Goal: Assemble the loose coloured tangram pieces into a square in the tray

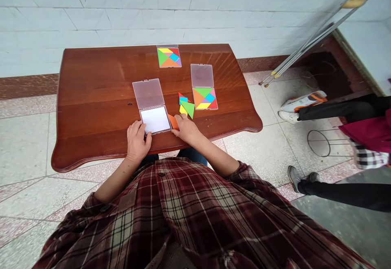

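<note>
An open clear plastic case with an empty white tray (155, 119) lies near the front edge of the brown wooden table (97, 85). My left hand (137, 138) rests at the tray's left front corner, thumb against its edge, fingers bent. My right hand (187, 128) lies just right of the tray, fingers closed over an orange tangram piece (172, 121). A small heap of loose tangram pieces (186, 105), green, yellow, red and blue, sits just beyond that hand.
A second open case holding a full tangram (205, 98) lies to the right. A third tangram case (169, 56) sits at the table's far edge. Another person's legs and shoes (305, 105) are on the floor at right, beside a wire stand (319, 142).
</note>
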{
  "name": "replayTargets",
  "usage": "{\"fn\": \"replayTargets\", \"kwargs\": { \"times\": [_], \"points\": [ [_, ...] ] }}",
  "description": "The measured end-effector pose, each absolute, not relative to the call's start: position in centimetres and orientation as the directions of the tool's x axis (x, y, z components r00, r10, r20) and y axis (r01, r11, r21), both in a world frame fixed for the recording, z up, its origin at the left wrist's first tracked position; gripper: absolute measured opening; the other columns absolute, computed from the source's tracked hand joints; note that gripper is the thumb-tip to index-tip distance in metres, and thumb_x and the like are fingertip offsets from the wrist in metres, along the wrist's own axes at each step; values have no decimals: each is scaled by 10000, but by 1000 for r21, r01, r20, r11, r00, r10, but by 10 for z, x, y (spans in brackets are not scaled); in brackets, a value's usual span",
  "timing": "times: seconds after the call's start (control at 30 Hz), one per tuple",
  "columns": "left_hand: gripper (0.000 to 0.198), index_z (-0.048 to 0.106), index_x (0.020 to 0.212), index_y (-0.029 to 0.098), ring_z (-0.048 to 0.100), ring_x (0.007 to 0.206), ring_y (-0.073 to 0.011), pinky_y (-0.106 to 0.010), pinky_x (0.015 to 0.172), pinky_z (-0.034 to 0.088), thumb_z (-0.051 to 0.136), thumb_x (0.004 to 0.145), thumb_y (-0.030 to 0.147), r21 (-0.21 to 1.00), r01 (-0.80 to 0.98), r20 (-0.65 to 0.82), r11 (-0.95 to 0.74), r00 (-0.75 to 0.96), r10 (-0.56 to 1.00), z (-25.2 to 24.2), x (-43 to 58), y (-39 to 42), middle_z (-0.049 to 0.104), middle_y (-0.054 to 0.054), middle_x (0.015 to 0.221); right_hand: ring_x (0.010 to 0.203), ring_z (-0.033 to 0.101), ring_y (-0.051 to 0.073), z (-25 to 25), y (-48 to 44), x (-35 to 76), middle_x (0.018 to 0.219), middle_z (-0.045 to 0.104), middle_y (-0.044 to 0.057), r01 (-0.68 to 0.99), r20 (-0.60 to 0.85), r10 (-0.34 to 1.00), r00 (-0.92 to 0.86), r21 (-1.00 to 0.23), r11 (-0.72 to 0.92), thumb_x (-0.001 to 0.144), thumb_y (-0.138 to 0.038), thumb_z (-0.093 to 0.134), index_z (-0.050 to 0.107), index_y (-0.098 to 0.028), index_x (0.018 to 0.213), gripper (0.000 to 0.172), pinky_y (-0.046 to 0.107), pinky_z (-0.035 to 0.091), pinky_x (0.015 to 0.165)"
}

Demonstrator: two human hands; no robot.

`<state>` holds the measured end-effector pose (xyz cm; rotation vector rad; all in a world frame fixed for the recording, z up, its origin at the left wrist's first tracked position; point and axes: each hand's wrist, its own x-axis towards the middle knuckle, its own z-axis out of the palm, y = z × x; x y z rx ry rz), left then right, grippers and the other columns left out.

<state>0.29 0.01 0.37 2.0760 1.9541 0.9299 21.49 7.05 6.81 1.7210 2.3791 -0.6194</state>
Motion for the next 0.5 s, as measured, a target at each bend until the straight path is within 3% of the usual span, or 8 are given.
{"fn": "replayTargets", "kwargs": {
  "times": [0.23, 0.5],
  "points": [
    [366, 603, 1183, 140, 499, 1303, -339, -543, 1125, 364, 470, 915, 351, 505, 850, 340, -149, -38, 940, 2, 3, 0, 594, -187, 1314, 1113, 623, 266, 73, 64, 212, 1412, 470, 177, 942, -356, 881, -312, -239, 237, 907, -219, 498, 462, -123, 1371, 475, 381, 512, 956],
    [360, 601, 1194, 160, 500, 1310, -325, -534, 1134, 354, 482, 909, 343, 512, 849, 326, -135, -46, 944, 5, 4, 0, 597, -164, 1316, 1098, 634, 278, 72, 61, 207, 1401, 470, 194, 956, -333, 903, -272, -200, 214, 896, -207, 472, 451, -107, 1370, 486, 387, 529, 919]
  ]
}}
